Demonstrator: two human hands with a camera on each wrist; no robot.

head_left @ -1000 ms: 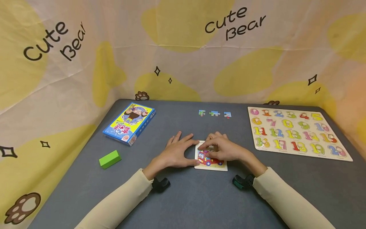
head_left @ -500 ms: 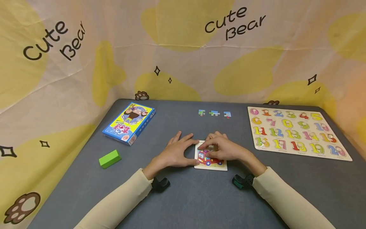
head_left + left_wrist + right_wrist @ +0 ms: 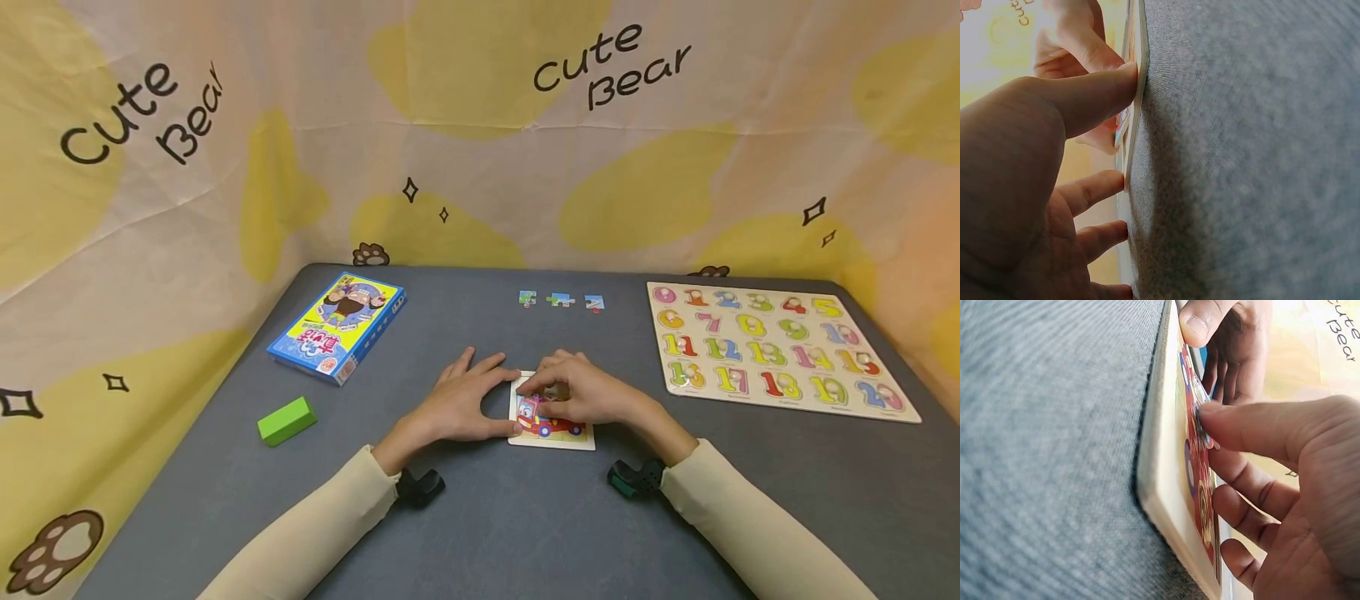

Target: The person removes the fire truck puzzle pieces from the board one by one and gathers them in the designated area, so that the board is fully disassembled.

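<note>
A small jigsaw board (image 3: 551, 442) with a pale frame and a red truck picture lies flat before me. My left hand (image 3: 461, 410) spans its left edge, thumb tip pressing the near corner and index fingertip at the far corner, fingers fairly straight. Over the middle of the picture, my right hand (image 3: 588, 392) pinches a puzzle piece (image 3: 1121, 130) between thumb and fingers. The piece stands tilted up from the board in the left wrist view, and the right hand hides most of it from above. The right hand's other fingers curl low over the board's far side.
Several things lie on the grey table (image 3: 495, 533). Three blue-green jigsaw pieces (image 3: 560, 301) form a row at the back. A blue-yellow box (image 3: 337, 325) and a green block (image 3: 287, 421) are at left. A number puzzle board (image 3: 780, 400) lies at right, before a curtain (image 3: 465, 83).
The head view has shifted very slightly. Both hands keep their places on the board, and nothing else has visibly moved.
</note>
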